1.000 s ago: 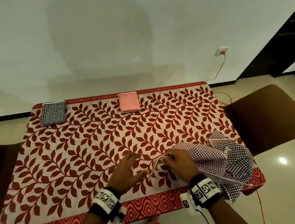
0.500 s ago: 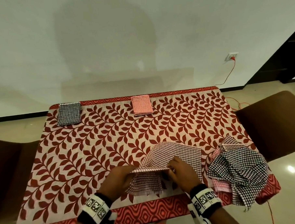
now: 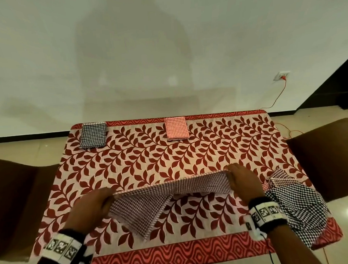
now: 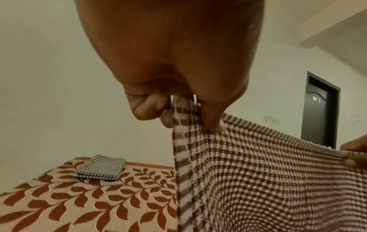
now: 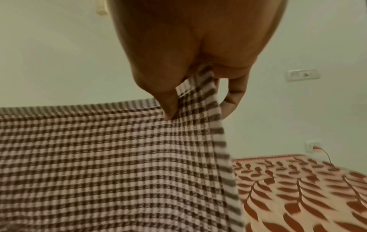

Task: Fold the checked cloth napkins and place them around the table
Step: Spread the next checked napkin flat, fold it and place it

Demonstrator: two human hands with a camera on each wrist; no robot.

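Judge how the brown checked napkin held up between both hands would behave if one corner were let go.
The brown checked napkin is probably floppy: it sags between the left hand and right hand. Likely light, since a fingertip grip holds each corner. The freed corner would probably drop onto the tablecloth.

The left hand (image 3: 90,205) and right hand (image 3: 244,181), close together at the table's 6 o'clock edge half a second ago, now stand well apart, each pinching a top corner of the maroon checked napkin (image 3: 152,200). The napkin, bunched on the tablecloth before, now hangs stretched between them, its lower corner drooping toward 6 o'clock.
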